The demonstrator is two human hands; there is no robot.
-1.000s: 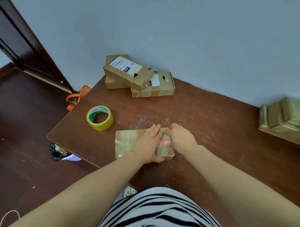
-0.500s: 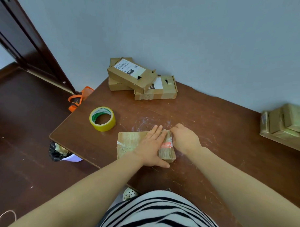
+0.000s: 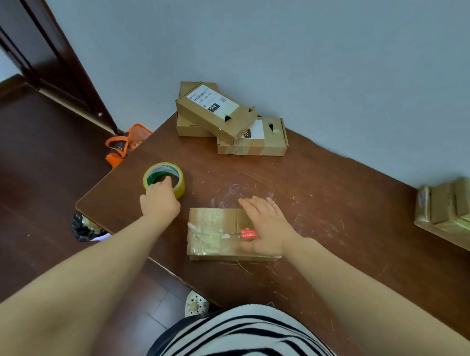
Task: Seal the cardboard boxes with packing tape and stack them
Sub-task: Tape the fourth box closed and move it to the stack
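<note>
- Two hands, two jobs: the left hand is out on the yellow roll of packing tape with a green inner ring, fingers curled over the near rim and into the hole. That's a grip on the roll, which sits on the table.
- The right hand lies flat, fingers straight and slightly spread. Its palm presses the right half of the flat brown cardboard box, partly covering a small red sticker.
- That box rests near the front edge of the dark brown wooden table, just right of the roll and not touching it. Glossy tape already crosses its top, wrinkled and whitish on the left side.
- My read: the roll is being fetched for another strip. To do it well, lift the roll clear instead of dragging it, and find the loose end before bringing it over. Keep the flat palm pinning the box so the flaps stay closed, then lay the strip along the seam and smooth it outward to avoid more wrinkles.
- Farther out, a loose pile of labelled cardboard boxes waits in the far corner against the grey wall.
- At the right edge sits a heap of tape-wrapped boxes, likely where this one gets stacked.
</note>
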